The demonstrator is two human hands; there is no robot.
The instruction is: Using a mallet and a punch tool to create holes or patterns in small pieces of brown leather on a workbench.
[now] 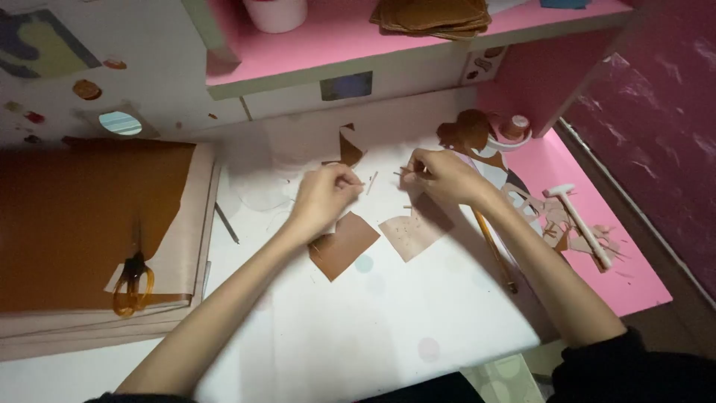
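Observation:
My left hand (327, 195) hovers over the white sheet (358, 321) with its fingertips pinched on a thin needle or thread end (361, 181). My right hand (438, 176) is close beside it, fingers pinched on another thin needle-like piece (403, 171). Below the hands lie a brown leather piece (343, 245) and a paler piece (414, 231) with small punched holes. A darker brown scrap (348, 148) sits just behind the hands.
A big brown leather sheet (74, 216) with orange-handled scissors (133, 285) on it lies at left. A thin awl (226, 222) and a long tool (494, 250) rest on the sheet. A white mallet (580, 222), leather scraps and a small bowl (511, 134) sit at right.

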